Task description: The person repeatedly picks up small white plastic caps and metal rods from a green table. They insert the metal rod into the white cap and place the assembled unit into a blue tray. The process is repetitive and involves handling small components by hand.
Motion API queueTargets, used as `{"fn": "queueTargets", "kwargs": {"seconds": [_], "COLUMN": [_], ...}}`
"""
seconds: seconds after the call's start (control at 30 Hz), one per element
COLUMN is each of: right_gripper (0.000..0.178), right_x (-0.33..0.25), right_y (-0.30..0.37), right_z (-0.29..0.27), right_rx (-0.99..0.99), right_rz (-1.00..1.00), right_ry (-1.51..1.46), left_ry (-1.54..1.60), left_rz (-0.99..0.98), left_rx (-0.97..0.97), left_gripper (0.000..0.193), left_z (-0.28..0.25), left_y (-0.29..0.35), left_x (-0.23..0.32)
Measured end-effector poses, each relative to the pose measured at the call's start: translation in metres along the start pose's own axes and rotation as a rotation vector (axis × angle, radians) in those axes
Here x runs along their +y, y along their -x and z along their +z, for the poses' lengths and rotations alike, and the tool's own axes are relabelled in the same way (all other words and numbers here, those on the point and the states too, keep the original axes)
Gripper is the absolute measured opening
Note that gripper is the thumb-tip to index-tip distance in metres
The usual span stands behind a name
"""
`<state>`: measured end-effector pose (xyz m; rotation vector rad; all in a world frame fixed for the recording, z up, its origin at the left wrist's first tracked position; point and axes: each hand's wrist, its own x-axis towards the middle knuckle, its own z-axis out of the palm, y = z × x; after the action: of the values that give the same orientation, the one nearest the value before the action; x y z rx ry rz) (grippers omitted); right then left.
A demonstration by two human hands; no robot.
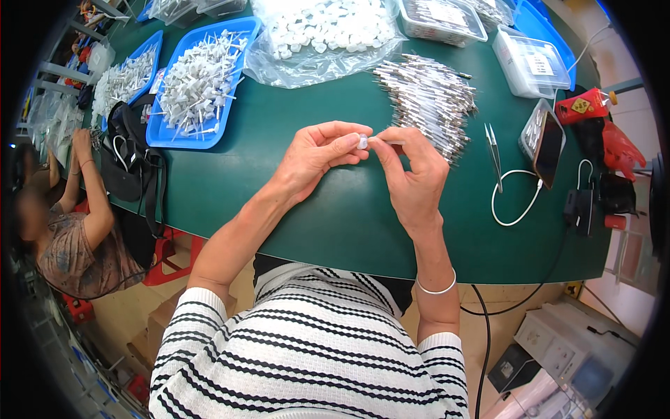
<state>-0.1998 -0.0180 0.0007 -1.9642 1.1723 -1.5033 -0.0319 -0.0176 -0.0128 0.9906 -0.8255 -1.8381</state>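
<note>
Over the green table, my left hand (pixel 315 155) pinches a small white plastic cap (pixel 362 142) between thumb and fingertips. My right hand (pixel 417 174) meets it from the right, its thumb and fingers closed on a thin white stick-like rod (pixel 395 142). The rod's tip is at the cap; whether it sits inside cannot be seen. Behind my right hand lies a heap of slim rods (pixel 429 98) with metal-looking ends. Beyond my hands, a clear plastic bag (pixel 293 75) holds many loose white caps (pixel 328 31).
A blue tray (pixel 183 140) of capped rods stands left, beside a black bag (pixel 125 140). Tweezers (pixel 493 157), a white cable (pixel 499 215) and a phone (pixel 549 150) lie right. A clear box (pixel 530 66) stands behind them. Another person (pixel 84 237) works at far left.
</note>
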Motion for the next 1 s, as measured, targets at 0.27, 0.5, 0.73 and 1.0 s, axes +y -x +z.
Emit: {"fn": "queueTargets", "kwargs": {"seconds": [0.27, 0.5, 0.73, 1.0], "right_gripper": [0.01, 0.009, 0.009, 0.004], "right_x": [-0.0019, -0.0031, -0.0016, -0.0013], "right_y": [0.0004, 0.0005, 0.0006, 0.0044], "right_z": [0.0005, 0.0004, 0.0005, 0.0048], "right_rx": [-0.001, 0.0, -0.008, -0.027], "right_rz": [0.031, 0.068, 0.09, 0.343], "right_ry": [-0.032, -0.072, -0.094, -0.376], "left_ry": [0.017, 0.012, 0.003, 0.026], "left_rz": [0.009, -0.006, -0.008, 0.063], "left_rx": [0.025, 0.034, 0.034, -0.001], "left_gripper": [0.024, 0.023, 0.023, 0.023], "left_z": [0.0027, 0.0047, 0.0041, 0.0036], "left_y": [0.0006, 0.0011, 0.0011, 0.0012], "left_x": [0.0005, 0.0016, 0.0004, -0.002]}}
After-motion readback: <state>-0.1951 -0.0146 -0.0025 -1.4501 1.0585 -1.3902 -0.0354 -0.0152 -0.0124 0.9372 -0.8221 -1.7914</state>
